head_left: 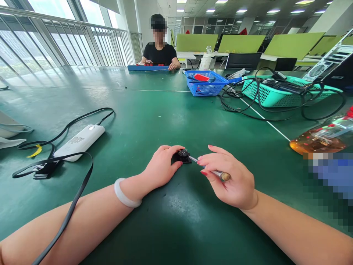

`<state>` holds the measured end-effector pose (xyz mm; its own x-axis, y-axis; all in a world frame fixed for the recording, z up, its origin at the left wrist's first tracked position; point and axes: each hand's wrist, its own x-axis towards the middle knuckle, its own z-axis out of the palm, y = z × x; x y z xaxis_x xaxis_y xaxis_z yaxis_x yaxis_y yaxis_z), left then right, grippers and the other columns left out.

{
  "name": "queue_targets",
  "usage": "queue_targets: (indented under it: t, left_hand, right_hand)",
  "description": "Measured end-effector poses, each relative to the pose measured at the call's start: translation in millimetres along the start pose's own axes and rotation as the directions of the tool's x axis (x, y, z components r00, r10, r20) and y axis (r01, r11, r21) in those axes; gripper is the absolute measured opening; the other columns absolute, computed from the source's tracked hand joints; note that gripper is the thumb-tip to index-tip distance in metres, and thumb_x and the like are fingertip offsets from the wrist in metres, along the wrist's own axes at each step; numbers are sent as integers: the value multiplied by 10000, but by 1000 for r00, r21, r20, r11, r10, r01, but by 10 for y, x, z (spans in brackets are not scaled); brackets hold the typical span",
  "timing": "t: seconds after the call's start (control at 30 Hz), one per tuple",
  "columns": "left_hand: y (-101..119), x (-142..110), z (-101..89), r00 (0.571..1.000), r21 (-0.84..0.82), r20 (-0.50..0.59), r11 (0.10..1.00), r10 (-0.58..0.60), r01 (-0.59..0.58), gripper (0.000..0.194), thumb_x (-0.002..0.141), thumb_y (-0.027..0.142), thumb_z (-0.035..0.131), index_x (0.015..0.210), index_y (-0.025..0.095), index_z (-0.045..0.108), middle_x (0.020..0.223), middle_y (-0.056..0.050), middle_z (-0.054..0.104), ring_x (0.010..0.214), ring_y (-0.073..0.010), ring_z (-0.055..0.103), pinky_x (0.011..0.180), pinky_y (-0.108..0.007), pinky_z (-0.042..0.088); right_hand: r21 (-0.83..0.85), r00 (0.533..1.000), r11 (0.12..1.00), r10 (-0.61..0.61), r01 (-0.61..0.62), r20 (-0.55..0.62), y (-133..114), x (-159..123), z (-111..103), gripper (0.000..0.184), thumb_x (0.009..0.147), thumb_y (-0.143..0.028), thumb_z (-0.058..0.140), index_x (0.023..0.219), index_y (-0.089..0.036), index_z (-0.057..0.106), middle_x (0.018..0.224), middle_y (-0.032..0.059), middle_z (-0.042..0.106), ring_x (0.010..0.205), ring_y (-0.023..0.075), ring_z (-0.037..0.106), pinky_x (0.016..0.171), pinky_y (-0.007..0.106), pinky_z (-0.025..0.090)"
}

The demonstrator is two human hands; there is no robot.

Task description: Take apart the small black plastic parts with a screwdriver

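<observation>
A small black part (183, 156) with a round raised top and a flat square base sits on the green table. My left hand (163, 165) is closed on its left side, fingers behind it and thumb in front. In my right hand (230, 176) is a slim silver screwdriver (221, 175) with a rounded brownish end, pinched between thumb and fingers. It slants down to the left, and its thin tip meets the right side of the black part. Fine detail on the part is too small to make out.
To the left lie a white power bank (79, 141) and a black cable (66, 127). Farther back are a blue basket (206, 88), a teal basket (264, 97) with tangled cables, and a bottle of amber liquid (320, 138) at right. A person (160, 51) sits opposite at a blue tray (149, 68).
</observation>
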<state>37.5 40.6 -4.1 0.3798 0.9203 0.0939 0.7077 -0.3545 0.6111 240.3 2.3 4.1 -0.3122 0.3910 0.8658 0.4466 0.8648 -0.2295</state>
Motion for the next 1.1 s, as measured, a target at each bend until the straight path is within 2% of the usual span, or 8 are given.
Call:
queue_targets:
  t: [0.17, 0.33, 0.4, 0.57, 0.73, 0.8, 0.97, 1.1]
  left_hand:
    - [0, -1, -9, 1000, -13, 6, 1000, 1, -1, 401, 852, 203, 622, 1244, 282, 599, 1199, -23, 693, 1227, -257, 528, 1070, -433, 454]
    - [5, 2, -20, 1000, -25, 22, 1000, -6, 7, 405, 855, 198, 613, 1252, 277, 587, 1212, -21, 686, 1231, -256, 520, 1086, -443, 437]
    - [10, 2, -27, 999, -27, 31, 999, -17, 18, 404, 857, 198, 607, 1252, 277, 587, 1217, -23, 682, 1240, -257, 511, 1084, -443, 437]
    - [25, -3, -38, 998, -25, 43, 999, -34, 35, 402, 862, 204, 596, 1256, 284, 583, 1214, -23, 679, 1256, -255, 504, 1073, -428, 447]
    - [30, -10, -38, 999, -16, 42, 999, -28, 29, 395, 862, 199, 597, 1249, 277, 591, 1199, -28, 680, 1238, -250, 513, 1068, -416, 452]
    - [30, -12, -38, 999, -16, 42, 1000, -21, 21, 389, 861, 192, 597, 1241, 273, 597, 1195, -27, 681, 1231, -249, 514, 1068, -418, 451]
    - [20, -9, -37, 999, -18, 46, 1000, -11, 12, 391, 863, 189, 591, 1243, 280, 600, 1203, -21, 681, 1231, -249, 510, 1075, -429, 445]
    - [13, -7, -29, 999, -15, 43, 1000, -14, 14, 414, 865, 198, 595, 1271, 284, 594, 1207, -33, 674, 1243, -249, 509, 1082, -426, 445]
  right_hand:
    - [107, 982, 982, 164, -155, -89, 76, -52, 23, 208, 831, -62, 630, 977, -200, 574, 856, 17, 735, 805, 184, 752, 1051, 496, 506]
    - [261, 910, 908, 378, -329, -168, 167, -44, 37, 174, 888, -181, 648, 1026, -217, 548, 881, 12, 732, 822, 181, 753, 1104, 526, 443]
    - [337, 857, 851, 481, -404, -187, 205, -41, 46, 173, 892, -246, 665, 1012, -230, 542, 883, 5, 728, 830, 182, 753, 1105, 518, 442]
    - [544, 654, 615, 741, -571, -151, 331, -55, 66, 258, 822, -383, 745, 934, -243, 560, 852, -12, 709, 832, 204, 747, 978, 484, 543]
    - [661, 484, 397, 873, -637, -58, 452, -84, 70, 381, 725, -445, 814, 917, -243, 554, 828, -22, 715, 828, 210, 745, 1010, 510, 515]
    - [691, 430, 326, 902, -645, -24, 477, -91, 72, 409, 694, -435, 835, 919, -242, 554, 825, -24, 720, 842, 210, 747, 1041, 512, 494]
    - [725, 346, 217, 938, -653, 32, 495, -92, 84, 410, 682, -349, 840, 962, -249, 557, 864, -22, 737, 888, 216, 751, 1067, 509, 481]
    - [743, 340, 181, 938, -645, 66, 493, -83, 91, 361, 728, -274, 791, 995, -265, 549, 954, -13, 747, 976, 221, 739, 1092, 501, 465]
